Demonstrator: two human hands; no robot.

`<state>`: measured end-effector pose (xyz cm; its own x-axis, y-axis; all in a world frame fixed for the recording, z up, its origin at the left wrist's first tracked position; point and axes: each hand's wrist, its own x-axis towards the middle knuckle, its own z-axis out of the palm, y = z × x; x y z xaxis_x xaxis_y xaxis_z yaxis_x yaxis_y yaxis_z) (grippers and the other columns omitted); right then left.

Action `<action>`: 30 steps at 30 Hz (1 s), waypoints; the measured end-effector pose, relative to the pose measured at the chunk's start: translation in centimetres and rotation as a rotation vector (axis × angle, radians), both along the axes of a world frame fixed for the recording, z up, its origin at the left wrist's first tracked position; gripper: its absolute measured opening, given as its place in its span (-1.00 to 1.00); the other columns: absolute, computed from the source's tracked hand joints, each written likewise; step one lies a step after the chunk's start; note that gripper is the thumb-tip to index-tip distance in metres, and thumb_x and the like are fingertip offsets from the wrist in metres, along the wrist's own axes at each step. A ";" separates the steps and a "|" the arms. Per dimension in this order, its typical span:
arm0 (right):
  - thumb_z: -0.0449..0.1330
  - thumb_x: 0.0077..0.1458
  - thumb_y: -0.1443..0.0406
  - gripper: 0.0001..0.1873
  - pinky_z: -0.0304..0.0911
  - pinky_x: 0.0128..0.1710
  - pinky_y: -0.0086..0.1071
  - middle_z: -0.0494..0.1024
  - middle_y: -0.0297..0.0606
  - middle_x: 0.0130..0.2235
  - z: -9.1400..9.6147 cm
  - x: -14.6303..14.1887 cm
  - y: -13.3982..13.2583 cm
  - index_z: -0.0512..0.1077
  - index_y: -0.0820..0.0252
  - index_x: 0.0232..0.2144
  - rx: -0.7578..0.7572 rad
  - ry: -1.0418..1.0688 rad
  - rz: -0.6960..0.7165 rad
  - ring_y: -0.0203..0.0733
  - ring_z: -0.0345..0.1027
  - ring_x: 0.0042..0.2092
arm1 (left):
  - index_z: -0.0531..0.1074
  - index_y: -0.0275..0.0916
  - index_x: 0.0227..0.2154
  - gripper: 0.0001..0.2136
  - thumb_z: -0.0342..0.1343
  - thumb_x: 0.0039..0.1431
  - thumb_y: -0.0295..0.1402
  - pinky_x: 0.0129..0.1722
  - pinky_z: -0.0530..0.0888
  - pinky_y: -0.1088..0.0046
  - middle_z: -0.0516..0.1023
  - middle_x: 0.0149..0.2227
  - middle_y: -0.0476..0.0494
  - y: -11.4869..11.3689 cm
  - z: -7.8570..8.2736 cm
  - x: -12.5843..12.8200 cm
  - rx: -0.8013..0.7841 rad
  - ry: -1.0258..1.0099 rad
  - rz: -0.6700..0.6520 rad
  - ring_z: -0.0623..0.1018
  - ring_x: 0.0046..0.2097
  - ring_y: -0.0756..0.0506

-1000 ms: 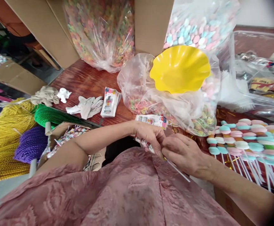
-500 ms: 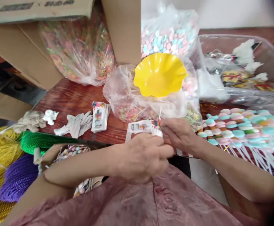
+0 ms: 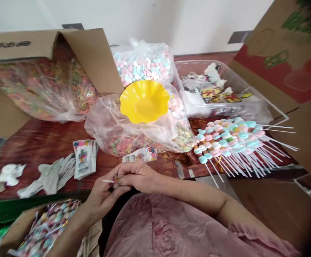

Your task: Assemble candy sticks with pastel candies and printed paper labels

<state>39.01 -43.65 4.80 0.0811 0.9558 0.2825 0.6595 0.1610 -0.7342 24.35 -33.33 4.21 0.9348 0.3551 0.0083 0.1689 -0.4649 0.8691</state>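
In front of my body, my left hand (image 3: 100, 200) and my right hand (image 3: 138, 176) meet with fingers curled together. Between them they grip a thin white stick (image 3: 107, 181), which points left and has a small coloured piece at its inner end. My fingers cover most of that piece, so its kind is unclear. Just beyond my right hand, a printed packet (image 3: 142, 154) lies on the table against a clear bag of small coloured candies (image 3: 123, 142). Left of it stands a stack of similar packets (image 3: 84, 159).
A yellow wavy bowl (image 3: 144, 101) rests on the bags. Marshmallow skewers (image 3: 227, 139) lie at right, before a clear plastic bin (image 3: 217, 105). Grey gloves (image 3: 52, 176) lie at left. A cardboard box of wrapped sweets (image 3: 48, 225) stands below the table edge, and a large carton (image 3: 96, 60) stands behind.
The view has swung right and up. My hands have come together and moved from beside the loose packet towards my body, left of it, with the white stick now pointing left instead of upright.
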 end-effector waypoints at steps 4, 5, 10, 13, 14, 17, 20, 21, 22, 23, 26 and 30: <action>0.24 0.04 0.46 -0.89 0.25 -0.52 -0.42 0.59 -0.27 -0.36 -2.9 -1.4 -1.8 0.47 0.19 -0.35 -0.031 -0.184 0.070 -0.25 0.42 -0.43 | 0.49 -0.16 -0.41 -0.79 0.01 0.21 -0.23 -0.26 0.45 0.41 0.58 -0.36 -0.09 2.1 -1.1 -9.4 0.227 0.527 0.059 0.56 -0.29 -0.14; 0.24 0.05 0.45 -0.84 0.23 -0.53 -0.39 0.59 -0.23 -0.33 -3.6 -1.1 -2.5 0.47 0.18 -0.28 -0.022 -0.263 0.066 -0.24 0.42 -0.43 | 0.45 -0.18 -0.47 -0.76 -0.03 0.22 -0.25 -0.30 0.43 0.41 0.56 -0.42 -0.08 2.6 -1.7 -12.1 0.274 0.688 0.118 0.55 -0.35 -0.14; 0.10 0.23 0.40 -0.85 0.24 -0.43 -0.36 0.54 -0.28 -0.36 -4.5 2.4 -6.0 0.46 0.12 -0.25 0.014 -0.258 0.049 -0.25 0.41 -0.38 | 0.50 -0.27 -0.33 -0.83 0.01 0.10 -0.40 -0.16 0.46 0.28 0.62 -0.22 -0.29 3.7 -5.4 -18.7 0.533 1.208 0.295 0.59 -0.09 -0.30; 0.05 0.26 0.40 -0.81 0.25 -0.35 -0.36 0.53 -0.26 -0.35 -3.6 4.8 -7.4 0.46 0.16 -0.30 0.046 -0.255 -0.098 -0.25 0.39 -0.34 | 0.49 -0.25 -0.12 -0.73 -0.05 0.24 -0.35 -0.05 0.47 0.29 0.59 -0.08 -0.28 2.8 -5.5 -12.4 0.696 0.802 0.182 0.57 -0.05 -0.21; 0.05 0.27 0.39 -0.81 0.26 -0.32 -0.37 0.53 -0.25 -0.34 -3.2 5.7 -7.7 0.46 0.17 -0.29 0.063 -0.258 -0.158 -0.25 0.40 -0.32 | 0.47 -0.23 -0.06 -0.71 -0.08 0.29 -0.32 -0.01 0.46 0.32 0.58 -0.07 -0.24 2.1 -5.0 -9.0 0.741 0.579 0.138 0.55 -0.04 -0.17; 0.03 0.29 0.36 -0.78 0.25 -0.31 -0.39 0.54 -0.25 -0.33 -1.7 9.0 -8.8 0.48 0.20 -0.29 0.063 -0.362 -0.363 -0.25 0.41 -0.31 | 0.45 -0.22 -0.01 -0.71 -0.05 0.28 -0.38 0.03 0.44 0.27 0.55 -0.07 -0.22 -0.4 -3.0 1.8 0.903 0.232 -0.070 0.50 -0.02 -0.18; 0.04 0.27 0.34 -0.76 0.21 -0.31 -0.36 0.55 -0.19 -0.33 0.6 12.9 -11.2 0.51 0.21 -0.32 0.016 -0.677 -0.588 -0.20 0.41 -0.30 | 0.48 -0.35 -0.10 -0.73 0.05 0.14 -0.52 -0.14 0.49 0.23 0.52 -0.13 -0.31 -1.8 -2.8 9.0 1.051 0.318 -0.225 0.49 -0.07 -0.24; 0.06 0.26 0.32 -0.76 0.21 -0.29 -0.35 0.56 -0.18 -0.32 1.5 14.2 -12.5 0.52 0.21 -0.32 0.006 -0.781 -0.661 -0.18 0.41 -0.29 | 0.50 -0.37 -0.16 -0.76 0.04 0.12 -0.56 -0.20 0.49 0.25 0.52 -0.16 -0.32 -1.9 -3.3 10.2 1.087 0.350 -0.260 0.50 -0.10 -0.24; 0.07 0.25 0.30 -0.76 0.21 -0.26 -0.35 0.58 -0.18 -0.30 2.4 15.3 -14.1 0.53 0.21 -0.31 0.000 -0.863 -0.733 -0.17 0.41 -0.26 | 0.51 -0.38 -0.21 -0.78 0.02 0.12 -0.59 -0.25 0.48 0.27 0.52 -0.19 -0.32 -1.9 -3.9 10.8 1.119 0.366 -0.276 0.50 -0.13 -0.23; 0.08 0.25 0.27 -0.76 0.20 -0.25 -0.36 0.59 -0.18 -0.29 3.3 16.4 -15.8 0.55 0.20 -0.29 0.003 -0.927 -0.834 -0.17 0.42 -0.24 | 0.52 -0.38 -0.25 -0.79 0.01 0.13 -0.60 -0.29 0.46 0.29 0.51 -0.23 -0.30 -1.7 -4.7 10.9 1.148 0.363 -0.277 0.50 -0.15 -0.22; 0.07 0.25 0.24 -0.71 0.15 -0.27 -0.35 0.62 -0.14 -0.27 5.1 18.4 -20.9 0.57 0.22 -0.26 -0.137 -1.100 -1.181 -0.16 0.40 -0.22 | 0.52 -0.33 -0.30 -0.81 -0.01 0.18 -0.59 -0.30 0.42 0.31 0.51 -0.32 -0.23 -0.5 -6.7 9.8 1.209 0.225 -0.212 0.48 -0.23 -0.18; 0.05 0.26 0.20 -0.68 0.00 -0.34 -0.29 0.61 -0.13 -0.21 5.2 18.8 -23.9 0.58 0.19 -0.21 -0.503 -1.145 -1.325 -0.10 0.36 -0.21 | 0.50 -0.26 -0.32 -0.84 0.01 0.22 -0.52 -0.26 0.39 0.35 0.52 -0.35 -0.17 0.9 -7.9 8.6 1.197 -0.066 -0.092 0.46 -0.26 -0.13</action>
